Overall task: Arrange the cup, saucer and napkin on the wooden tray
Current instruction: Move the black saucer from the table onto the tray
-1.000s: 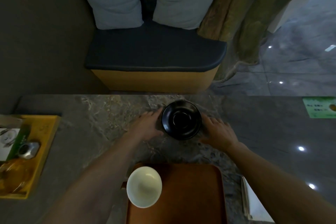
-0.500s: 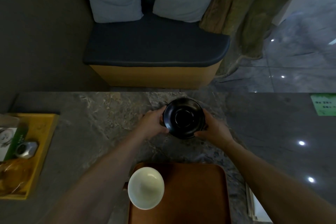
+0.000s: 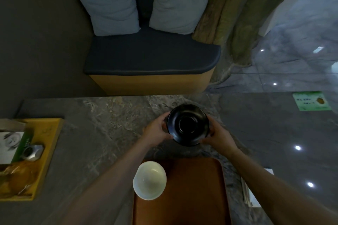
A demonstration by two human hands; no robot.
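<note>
A black saucer [image 3: 188, 125] is held between both hands above the marble table, just beyond the tray. My left hand [image 3: 157, 131] grips its left rim and my right hand [image 3: 218, 136] grips its right rim. The wooden tray [image 3: 197, 188] lies at the near edge of the table. A white cup [image 3: 149, 180] stands on the tray's left edge, empty. A white folded napkin [image 3: 253, 193] lies on the table right of the tray, partly hidden by my right forearm.
A yellow tray [image 3: 45, 144] at the left holds a card, a small metal object and a glass item. The marble table [image 3: 109, 124] ends at a far edge, with a dark bench [image 3: 150, 56] and two pillows behind. A green sticker [image 3: 311, 103] is on the floor at right.
Both hands closed on the saucer's rim and lifted it off the table, carrying it slightly toward me. The cup and tray stayed still.
</note>
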